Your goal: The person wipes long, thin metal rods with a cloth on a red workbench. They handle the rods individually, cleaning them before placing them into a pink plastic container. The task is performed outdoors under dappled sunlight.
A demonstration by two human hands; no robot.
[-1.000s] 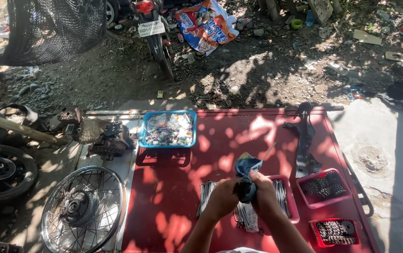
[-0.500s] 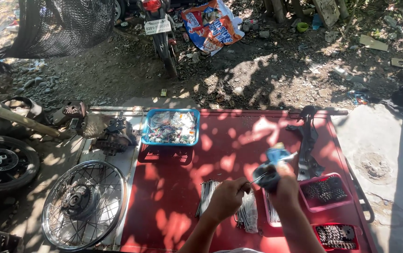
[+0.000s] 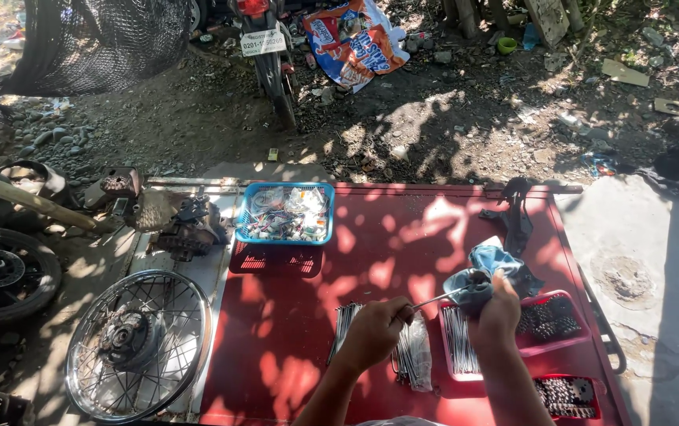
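My left hand (image 3: 377,330) grips the end of a thin metal spoke (image 3: 436,299) over a red metal panel (image 3: 387,237). My right hand (image 3: 497,312) squeezes a blue cloth (image 3: 488,272) wrapped around the other part of the spoke. Below the hands lie bundles of loose spokes (image 3: 410,355) and a red tray (image 3: 548,343) with more spokes and small dark parts.
A blue basket (image 3: 284,213) of small parts stands on a red crate at the panel's far left. A spoked wheel (image 3: 138,343) and a tyre (image 3: 0,272) lie on the ground at left. A second red tray (image 3: 564,394) sits at lower right. A motorcycle (image 3: 264,47) stands beyond.
Both hands and the blue cloth have shifted right, from the panel's middle to above the red tray. The cloth has slid along the spoke, leaving more bare metal between the hands.
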